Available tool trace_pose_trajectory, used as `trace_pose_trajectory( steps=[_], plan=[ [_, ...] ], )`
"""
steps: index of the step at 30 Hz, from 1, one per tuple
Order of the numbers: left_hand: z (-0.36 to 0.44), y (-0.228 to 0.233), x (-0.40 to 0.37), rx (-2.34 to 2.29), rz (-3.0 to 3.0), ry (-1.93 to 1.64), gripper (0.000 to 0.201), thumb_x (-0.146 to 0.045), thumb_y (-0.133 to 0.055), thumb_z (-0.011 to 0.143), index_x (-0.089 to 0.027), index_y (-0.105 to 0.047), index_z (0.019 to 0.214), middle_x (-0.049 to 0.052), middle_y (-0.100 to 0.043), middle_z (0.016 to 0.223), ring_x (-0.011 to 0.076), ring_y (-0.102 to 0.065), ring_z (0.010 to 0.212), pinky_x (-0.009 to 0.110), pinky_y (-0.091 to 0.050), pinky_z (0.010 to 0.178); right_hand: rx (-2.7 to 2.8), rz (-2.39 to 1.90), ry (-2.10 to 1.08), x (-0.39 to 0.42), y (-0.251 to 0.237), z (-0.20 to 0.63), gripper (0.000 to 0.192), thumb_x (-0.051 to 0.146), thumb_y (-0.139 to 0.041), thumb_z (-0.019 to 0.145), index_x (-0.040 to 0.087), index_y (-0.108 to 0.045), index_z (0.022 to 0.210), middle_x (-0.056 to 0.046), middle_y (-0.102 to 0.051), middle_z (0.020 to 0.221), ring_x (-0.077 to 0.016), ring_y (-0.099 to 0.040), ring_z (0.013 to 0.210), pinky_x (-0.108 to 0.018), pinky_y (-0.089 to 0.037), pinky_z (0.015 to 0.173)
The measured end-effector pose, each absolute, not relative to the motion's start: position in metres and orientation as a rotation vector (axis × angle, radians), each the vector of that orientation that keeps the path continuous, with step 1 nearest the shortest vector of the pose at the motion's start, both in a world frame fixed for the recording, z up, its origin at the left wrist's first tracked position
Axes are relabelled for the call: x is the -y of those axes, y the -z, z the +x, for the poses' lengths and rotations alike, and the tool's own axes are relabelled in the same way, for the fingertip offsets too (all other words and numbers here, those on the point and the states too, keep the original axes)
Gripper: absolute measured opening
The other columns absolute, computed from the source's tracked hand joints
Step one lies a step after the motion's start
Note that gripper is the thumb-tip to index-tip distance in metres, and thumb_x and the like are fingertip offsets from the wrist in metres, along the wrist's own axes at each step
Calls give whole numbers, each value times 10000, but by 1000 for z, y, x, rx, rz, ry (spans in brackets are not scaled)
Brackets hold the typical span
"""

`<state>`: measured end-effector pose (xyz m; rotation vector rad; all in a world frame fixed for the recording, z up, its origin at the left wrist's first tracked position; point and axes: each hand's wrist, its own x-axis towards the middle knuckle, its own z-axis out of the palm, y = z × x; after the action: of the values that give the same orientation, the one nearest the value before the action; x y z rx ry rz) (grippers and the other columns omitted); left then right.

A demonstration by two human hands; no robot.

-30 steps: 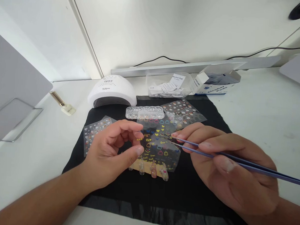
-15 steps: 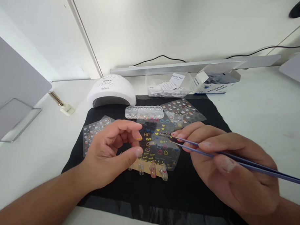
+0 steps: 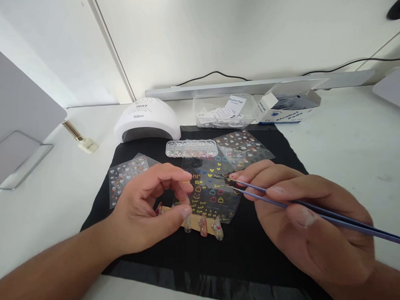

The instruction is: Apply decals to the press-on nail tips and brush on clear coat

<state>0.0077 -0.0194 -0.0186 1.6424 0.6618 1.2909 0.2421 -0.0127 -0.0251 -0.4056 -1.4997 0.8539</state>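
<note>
My right hand [image 3: 309, 219] grips a pair of blue tweezers [image 3: 319, 212], their tips parted and pointing left over a clear sticker sheet [image 3: 214, 198]. Yellow, blue and pink hearts, faces and lettering cover that sheet. My left hand [image 3: 155, 205] is curled into a C over the sheet's left side, thumb and fingertips apart, with nothing visible between them. Below the sheet, several decorated false nails [image 3: 203, 225] stand along a beige strip [image 3: 195, 221]; my left hand hides part of it. Whether the tweezer tips touch the sheet I cannot tell.
On the black cloth [image 3: 235, 263] lie a clear rhinestone case [image 3: 191, 148], more sticker sheets [image 3: 244, 145] and a white nail lamp [image 3: 147, 119]. Behind are a clear tub [image 3: 201, 108] of alcohol pads and an alcohol pad box [image 3: 288, 113]. A polish bottle [image 3: 80, 138] lies left.
The sticker sheet has shifted slightly up relative to the false nails. My left hand has moved a little right, while the tweezers stay nearly in place. The view has tilted slightly.
</note>
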Motion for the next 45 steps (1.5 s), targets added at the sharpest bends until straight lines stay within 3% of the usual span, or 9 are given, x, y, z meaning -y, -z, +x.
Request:
trace_pose_trajectory(
  steps=[10,22,31,36,45],
  plan=[
    [9,17,23,-781,1566,-1271,447,29,-719,778,-275,-716,1105,-29,-697,889,59,-656,786,104,-560,746,1479,-413,-838,10,24,240,224,186,-617,897,217,-796,1029,-85,-749,854,-271,-694,857,-500,-574,810],
    [10,17,23,-823,1519,-1280,393,42,-711,780,-229,-707,1064,-4,-695,870,74,-657,734,108,-543,625,1452,-432,-841,11,21,237,164,256,-679,889,237,-811,984,-63,-760,795,-264,-699,797,-490,-590,789],
    [11,18,19,-689,1652,-1234,394,10,-719,782,-245,-718,1083,23,-664,940,111,-638,750,209,-579,679,1475,-431,-822,10,20,237,168,261,-678,889,251,-808,995,-48,-764,794,-252,-696,780,-481,-605,781],
    [12,14,22,-751,1645,-1229,374,20,-719,764,-227,-732,1045,7,-679,846,115,-645,724,209,-586,685,1459,-437,-843,11,20,236,156,263,-684,894,234,-808,984,-69,-754,792,-259,-697,787,-488,-599,784],
    [13,15,21,-750,1666,-1248,391,17,-705,783,-245,-719,1072,-15,-669,864,89,-635,772,152,-571,711,1543,-416,-849,14,22,239,211,245,-624,922,249,-788,1054,-78,-740,814,-274,-689,807,-523,-601,782]
  ],
)
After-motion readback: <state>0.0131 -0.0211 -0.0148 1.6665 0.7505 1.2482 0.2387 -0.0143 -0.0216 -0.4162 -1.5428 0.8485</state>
